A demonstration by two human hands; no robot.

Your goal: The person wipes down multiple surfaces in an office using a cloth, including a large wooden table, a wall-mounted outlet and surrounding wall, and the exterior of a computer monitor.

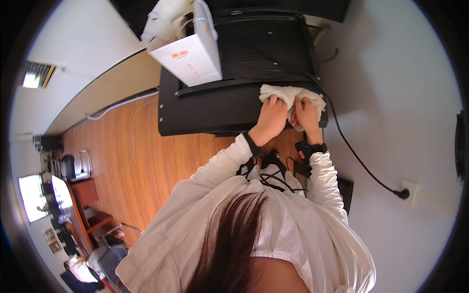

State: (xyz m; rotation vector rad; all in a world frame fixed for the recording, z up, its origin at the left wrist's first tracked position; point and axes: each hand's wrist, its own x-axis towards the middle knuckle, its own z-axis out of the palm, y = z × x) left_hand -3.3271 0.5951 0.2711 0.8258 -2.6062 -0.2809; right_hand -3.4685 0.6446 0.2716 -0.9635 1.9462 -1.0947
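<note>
A cream-white cloth (297,92) lies bunched on the right front corner of a black table-like stand (210,110). My left hand (272,118) presses down on the cloth's left part with the fingers curled into it. Close beside it, my right hand (307,117) grips the right part, its fingers bent around the folds. Parts of the fingertips are hidden in the fabric. Both forearms, in white sleeves with dark bands at the wrists, reach forward over the stand's front edge.
A white paper bag (193,61) stands on the stand's left side, with pale items inside. A black cable (342,134) runs past the right corner to a plug (402,194) in the right wall. Left of the stand is wooden floor (122,141); desks and chairs stand further off.
</note>
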